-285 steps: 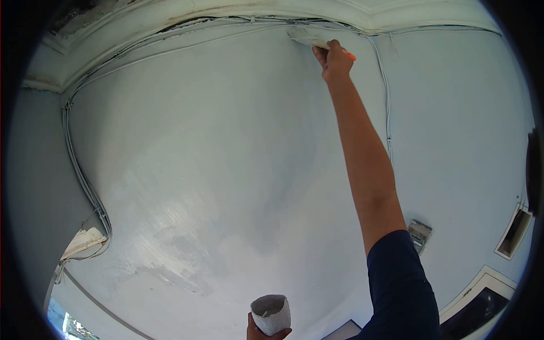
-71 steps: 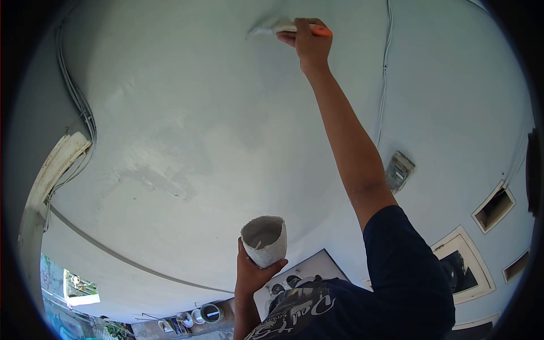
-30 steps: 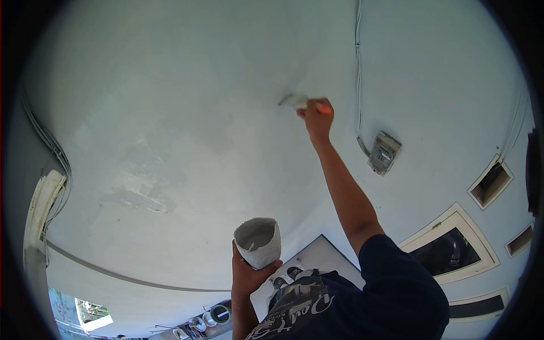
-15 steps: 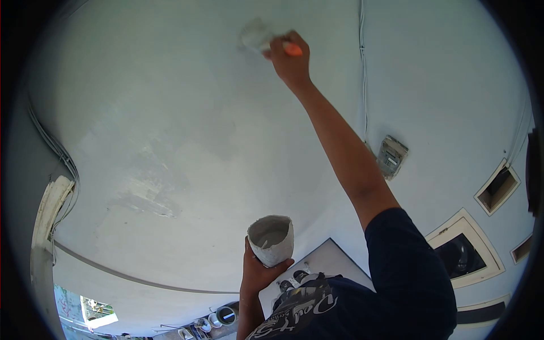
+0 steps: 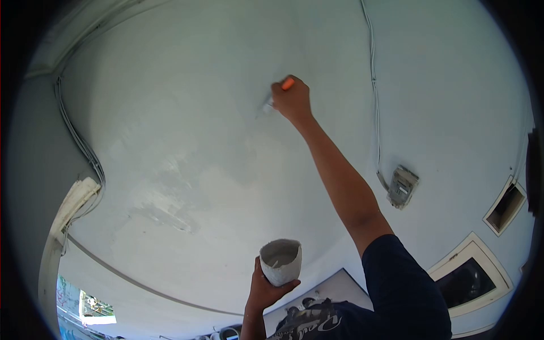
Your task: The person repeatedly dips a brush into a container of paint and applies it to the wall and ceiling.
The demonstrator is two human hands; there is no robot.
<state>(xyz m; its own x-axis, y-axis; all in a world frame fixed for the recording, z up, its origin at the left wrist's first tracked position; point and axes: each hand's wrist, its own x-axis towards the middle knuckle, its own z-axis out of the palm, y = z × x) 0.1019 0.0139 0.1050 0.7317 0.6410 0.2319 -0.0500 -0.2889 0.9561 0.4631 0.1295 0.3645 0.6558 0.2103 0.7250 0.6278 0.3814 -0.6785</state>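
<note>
My right hand (image 5: 293, 99) is closed round the orange handle (image 5: 288, 83) of a tool at the upper middle of the view. The tool's pale, blurred head (image 5: 268, 105) rests against the grey-white wall (image 5: 187, 102). Low in the middle, my left hand (image 5: 267, 289) holds a rough whitish container (image 5: 286, 272) from below and the side. Inside it are a greyish material and a thin pale stick-like piece. Lighter, streaky patches (image 5: 164, 209) mark the wall at the left.
Cables (image 5: 374, 96) run down the wall to a meter box (image 5: 403, 187) on the right. A framed window (image 5: 467, 277) and a small framed opening (image 5: 504, 207) lie further right. More cables (image 5: 79, 141) and a pale post (image 5: 76, 201) stand at the left.
My right hand has moved down along the wall with the orange-handled tool. The view has shifted, so the container, meter box and wall patches appear lower and further right.
</note>
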